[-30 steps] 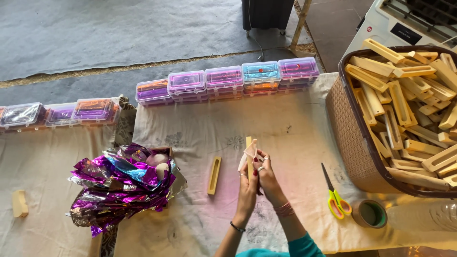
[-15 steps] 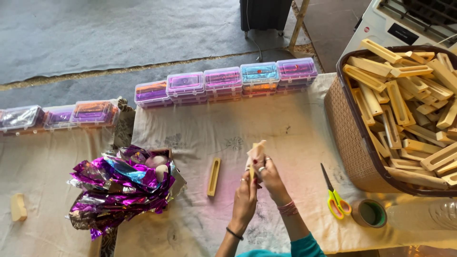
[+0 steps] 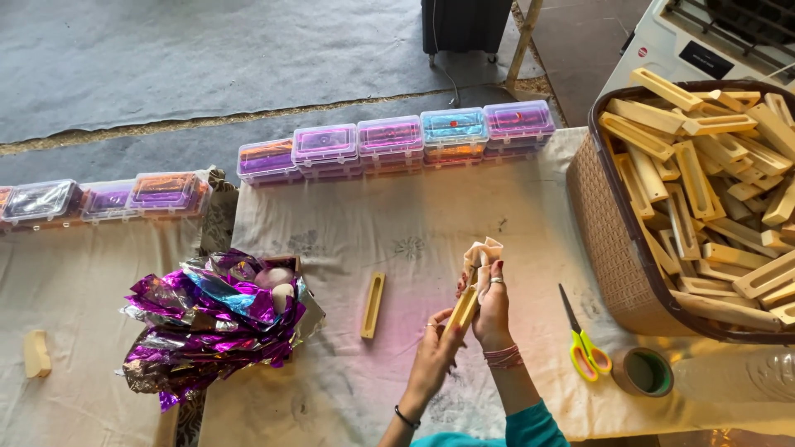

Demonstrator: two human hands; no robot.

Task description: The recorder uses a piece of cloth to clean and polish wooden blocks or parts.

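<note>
Two hands are meeting on one wooden piece (image 3: 464, 308): I am gripping its lower end with my left hand (image 3: 435, 354) and closing my right hand (image 3: 494, 310) around its upper half, where I am also pinching a crumpled cream cloth (image 3: 483, 252) against the wood. The piece's long axis is running from my left fingers, low and near me, up and away toward my right hand, slightly tilted; both hands are touching it, the right one nearer the cloth end.

One matching slotted wooden piece (image 3: 373, 305) is lying flat on the table cloth (image 3: 397, 223), just to the left of my left hand, its long axis pointing away from me. One heap of purple and blue foil wrappers (image 3: 211, 319) is sitting farther left, and one small pale block (image 3: 36, 353) well beyond it. To the right of my right hand are lying one pair of yellow-handled scissors (image 3: 584, 343), then one roll of tape (image 3: 643, 372), and beyond them one brown woven basket (image 3: 613, 240) piled with many more such pieces, too many to count. Beyond my hands, eight clear lidded boxes (image 3: 389, 136) with coloured contents are showing in a row, plus a sliver of one more at the far left.
</note>
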